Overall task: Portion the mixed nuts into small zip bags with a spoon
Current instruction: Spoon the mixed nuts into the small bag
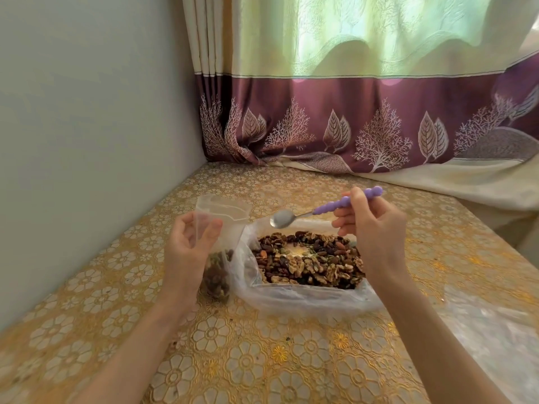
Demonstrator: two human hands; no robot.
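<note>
text: none readable | labels: none | numbers: none

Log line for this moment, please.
left hand: holds zip bag open, some nuts in | right hand: holds spoon, bowl empty, above mixed nuts | next: likely scoop

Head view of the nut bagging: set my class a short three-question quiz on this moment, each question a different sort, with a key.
1. True or false: the spoon bowl is heaped with nuts.
2. Which hand holds the small zip bag? A) left hand B) right hand C) neither
3. Fill in: the spoon's handle is coloured ____.

Key:
1. False; the bowl looks empty, above the mixed nuts lying on the large plastic bag.
2. A; the bag already has some nuts at its bottom.
3. Purple.
</note>
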